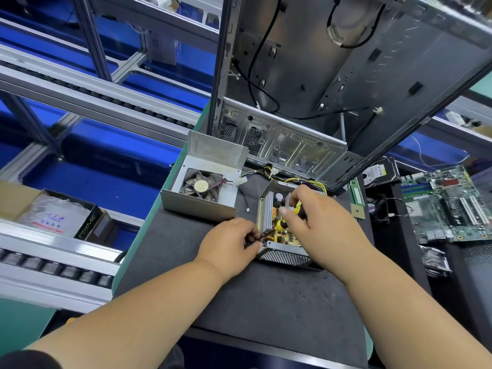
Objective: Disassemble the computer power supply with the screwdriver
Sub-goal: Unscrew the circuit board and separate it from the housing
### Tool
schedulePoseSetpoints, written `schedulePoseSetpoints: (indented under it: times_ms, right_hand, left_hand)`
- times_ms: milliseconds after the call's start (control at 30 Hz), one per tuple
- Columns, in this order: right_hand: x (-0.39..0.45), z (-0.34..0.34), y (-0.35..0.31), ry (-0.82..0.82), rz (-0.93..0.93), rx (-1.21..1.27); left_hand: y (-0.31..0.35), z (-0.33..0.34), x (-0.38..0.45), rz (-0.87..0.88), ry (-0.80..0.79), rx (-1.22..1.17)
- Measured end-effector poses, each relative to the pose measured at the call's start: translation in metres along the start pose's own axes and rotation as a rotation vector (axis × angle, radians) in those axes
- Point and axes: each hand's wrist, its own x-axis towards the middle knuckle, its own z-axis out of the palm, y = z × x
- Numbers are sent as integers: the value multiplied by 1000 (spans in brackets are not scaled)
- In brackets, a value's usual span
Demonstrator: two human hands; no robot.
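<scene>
Your right hand [314, 217] grips the screwdriver [291, 215], angled down into the power supply [282, 255]; your left hand [229, 245] pinches its near-left corner.

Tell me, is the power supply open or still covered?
Open. The power supply shows its board, heatsinks and capacitor from above, and its cover, with the fan in it, lies apart on the mat to its left.

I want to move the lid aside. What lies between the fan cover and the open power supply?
In the head view, a white connector on the fan's wires and a thin black lead lie on the dark mat between the fan cover and the power supply.
</scene>
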Motion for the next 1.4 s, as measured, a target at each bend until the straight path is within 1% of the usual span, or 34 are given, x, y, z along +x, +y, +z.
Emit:
schedulePoseSetpoints:
  times_ms: [67, 100, 233, 367, 433, 500, 567, 733, 867, 967, 1067, 1167, 1400]
  right_hand:
    - [1, -1, -2, -5, -19, -58]
    - [2, -1, -2, -7, -18, -45]
    - [2, 0, -3, 19, -1, 66]
    - [2, 1, -3, -5, 36, 155]
    - [1, 3, -2, -27, 48, 134]
    - [0, 2, -1, -11, 35, 47]
    - [1, 1, -1, 4, 26, 14]
    - [2, 2, 1, 11, 56, 110]
    - [0, 3, 1, 15, 38, 177]
    - [-1, 3, 3, -16, 31, 144]
    - [-2, 0, 2, 9, 8, 64]
    - [-1, -1, 1, 0, 14, 26]
    - [-2, 0, 1, 16, 31, 173]
  left_hand:
    - [0, 0, 0, -3, -4, 7]
    - [1, -1, 0, -6, -6, 6]
    - [1, -1, 0, -7, -2, -3]
    - [1, 0, 0, -3, -2, 3]
    - [1, 0, 0, -4, -4, 3]
    - [1, -1, 0, -4, -6, 2]
    - [1, -1, 0, -3, -7, 3]
    - [0, 0, 0, -6, -5, 3]
    - [0, 0, 0, -2, 2, 3]
    - [0, 0, 0, -3, 2, 6]
    - [0, 0, 0, 2, 3, 15]
    - [0, 0, 0, 4, 4, 16]
    - [1, 0, -1, 11, 13, 9]
